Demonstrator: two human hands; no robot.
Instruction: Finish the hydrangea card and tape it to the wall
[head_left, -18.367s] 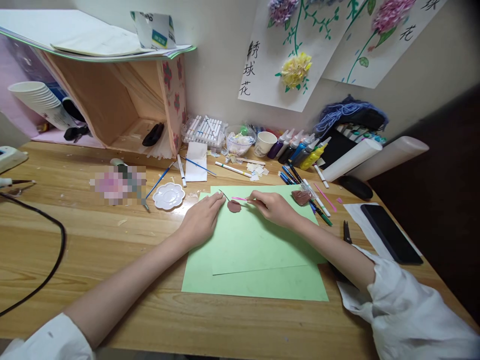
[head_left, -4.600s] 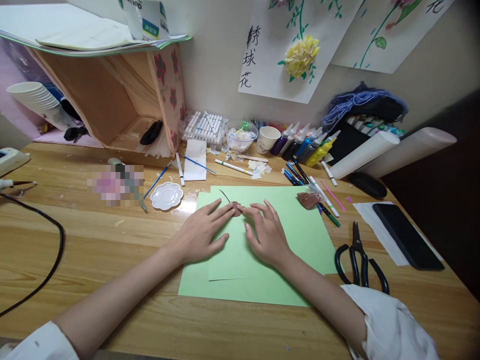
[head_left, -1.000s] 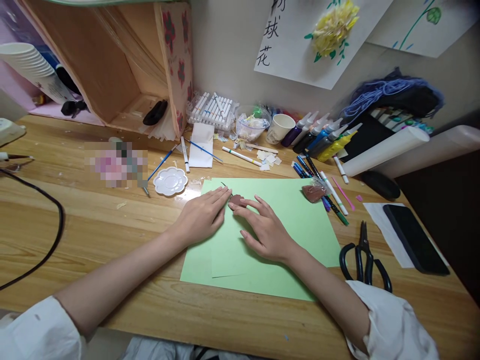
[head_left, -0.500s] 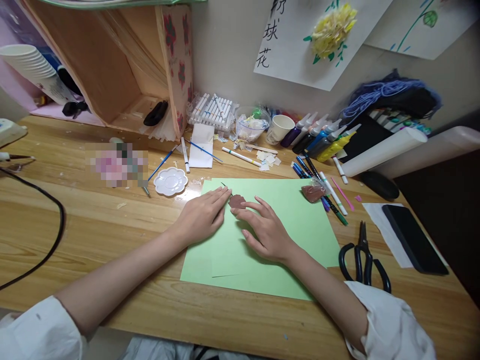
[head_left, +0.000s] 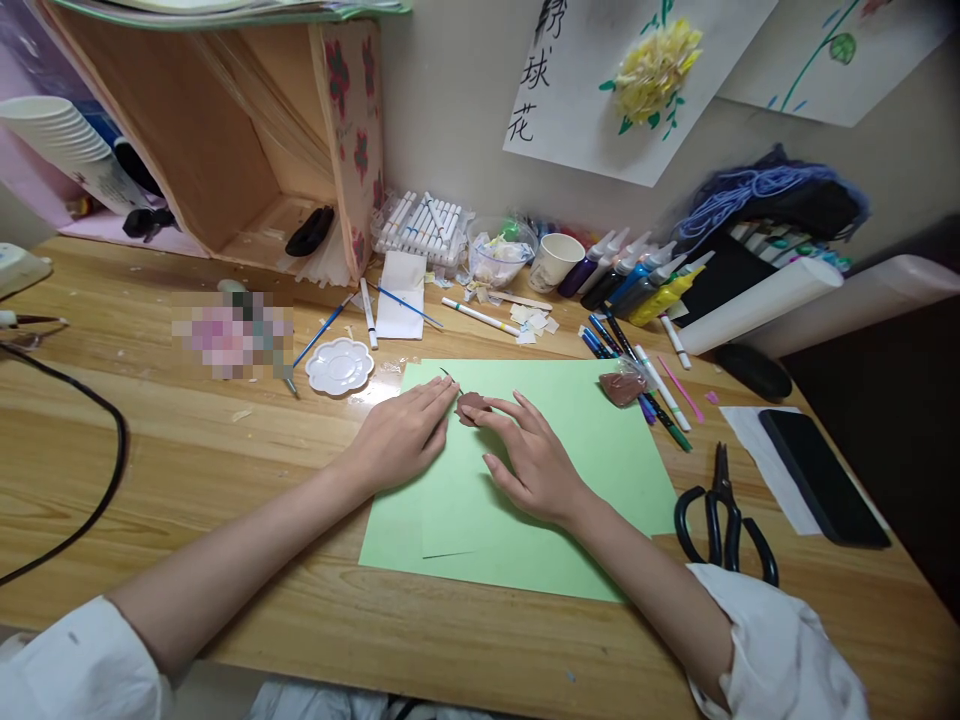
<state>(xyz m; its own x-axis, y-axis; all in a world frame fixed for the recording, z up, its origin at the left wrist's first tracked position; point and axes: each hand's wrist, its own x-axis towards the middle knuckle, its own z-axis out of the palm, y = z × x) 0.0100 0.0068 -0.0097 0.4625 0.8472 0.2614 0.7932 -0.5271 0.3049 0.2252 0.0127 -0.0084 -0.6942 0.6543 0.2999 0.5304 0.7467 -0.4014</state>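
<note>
A small flat piece of brown clay lies on the light green paper. My right hand touches it with a fingertip, its fingers spread and the thumb apart. To its left, my left hand rests flat on the paper's left part, fingers stretched out, the tips beside the clay. A thin dark line shows just past those fingertips. On the paper's right edge sits a clear bag of brown clay.
Black-handled scissors and a phone lie at the right. Several markers are right of the paper. Behind stand paint bottles, a paper cup and a marker box. A white palette lies left.
My right fingertip has shifted slightly from the clay's lower edge onto its surface. My left hand stays flat in place. The whole view has shifted slightly.
</note>
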